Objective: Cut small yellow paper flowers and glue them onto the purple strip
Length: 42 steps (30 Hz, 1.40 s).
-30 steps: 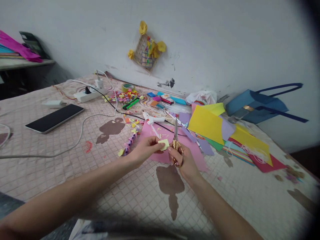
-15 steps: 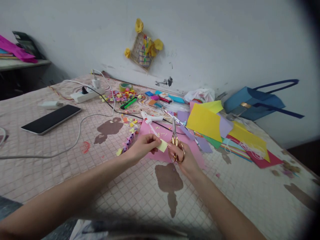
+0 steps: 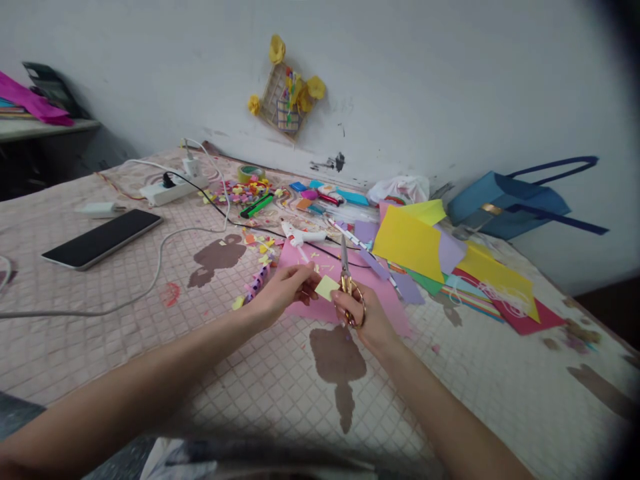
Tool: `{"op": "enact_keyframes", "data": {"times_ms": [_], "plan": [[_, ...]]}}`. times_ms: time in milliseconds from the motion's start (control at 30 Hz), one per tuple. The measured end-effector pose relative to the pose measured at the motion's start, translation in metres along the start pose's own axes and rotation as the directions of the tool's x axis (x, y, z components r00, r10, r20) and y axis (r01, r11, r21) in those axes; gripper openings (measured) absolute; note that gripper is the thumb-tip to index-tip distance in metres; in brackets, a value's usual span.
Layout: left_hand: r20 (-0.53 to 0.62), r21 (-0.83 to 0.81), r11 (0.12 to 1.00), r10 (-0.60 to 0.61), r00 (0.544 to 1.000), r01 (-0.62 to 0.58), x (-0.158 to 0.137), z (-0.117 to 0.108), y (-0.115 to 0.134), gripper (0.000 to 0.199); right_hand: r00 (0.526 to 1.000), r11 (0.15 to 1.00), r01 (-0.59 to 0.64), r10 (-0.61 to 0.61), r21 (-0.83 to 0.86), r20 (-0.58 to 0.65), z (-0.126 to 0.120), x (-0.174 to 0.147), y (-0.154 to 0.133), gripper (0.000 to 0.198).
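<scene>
A small pale yellow square of paper is pinched at its right edge by the thumb and fingers of my right hand. Gold-handled scissors sit in that same hand, fingers through the loops, blades pointing up and away. My left hand is just left of the square, its thumb and curled fingers apart; whether a fingertip touches the paper's edge is hard to see. Under both hands lies a pink sheet with small pale yellow strips on it. A white glue gun rests at the sheet's far edge.
Left are a tablet, a power strip and trailing cables. Colourful paper cutouts and a green cutter lie beyond my hands. On the right are yellow sheets, other coloured papers and a blue bag.
My left thumb and fingers have come off the yellow square, which is now held by my right hand alone. The square has turned slightly, and the scissors have shifted slightly left.
</scene>
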<state>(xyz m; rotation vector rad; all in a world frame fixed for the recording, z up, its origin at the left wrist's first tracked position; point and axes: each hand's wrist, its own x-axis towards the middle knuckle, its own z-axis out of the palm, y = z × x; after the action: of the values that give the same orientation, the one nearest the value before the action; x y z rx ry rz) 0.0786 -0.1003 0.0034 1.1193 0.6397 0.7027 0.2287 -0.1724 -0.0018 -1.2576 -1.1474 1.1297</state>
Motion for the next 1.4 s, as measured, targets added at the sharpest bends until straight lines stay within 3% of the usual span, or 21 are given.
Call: {"op": "enact_keyframes", "data": {"times_ms": [133,367,533,767,1033,1400], "plan": [[0.034,0.131,0.991,0.022,0.999,-0.026,-0.0015,-0.001,0.0017,0.021,1.0,1.0,-0.005,0.005,-0.004,0.011,0.0005,-0.0002,-0.0012,0.024],[0.043,0.169,0.985,0.038,0.998,-0.045,-0.0005,-0.0024,0.0002,0.016,0.998,0.997,-0.051,0.053,0.061,-0.026,-0.0007,0.0008,-0.0021,0.021],[0.101,0.172,0.985,-0.003,0.995,-0.015,0.0,-0.0024,-0.0001,0.018,0.999,0.999,-0.032,0.033,0.032,-0.035,-0.0028,0.0011,-0.0015,0.019],[0.045,0.169,0.985,0.02,0.999,-0.028,-0.0004,-0.0013,0.0015,0.018,0.998,0.999,-0.03,0.033,0.044,-0.05,-0.003,0.0011,-0.0012,0.021],[0.098,0.156,0.987,0.016,0.995,-0.032,0.0017,-0.0027,-0.0016,0.019,0.999,0.999,-0.025,0.026,0.024,-0.04,-0.0031,0.0014,0.0009,0.019],[0.087,0.13,0.991,-0.004,0.996,-0.007,0.0016,-0.0023,-0.0021,0.019,0.997,0.999,0.008,-0.012,-0.051,-0.081,-0.0001,0.0008,-0.0007,0.014]]}}
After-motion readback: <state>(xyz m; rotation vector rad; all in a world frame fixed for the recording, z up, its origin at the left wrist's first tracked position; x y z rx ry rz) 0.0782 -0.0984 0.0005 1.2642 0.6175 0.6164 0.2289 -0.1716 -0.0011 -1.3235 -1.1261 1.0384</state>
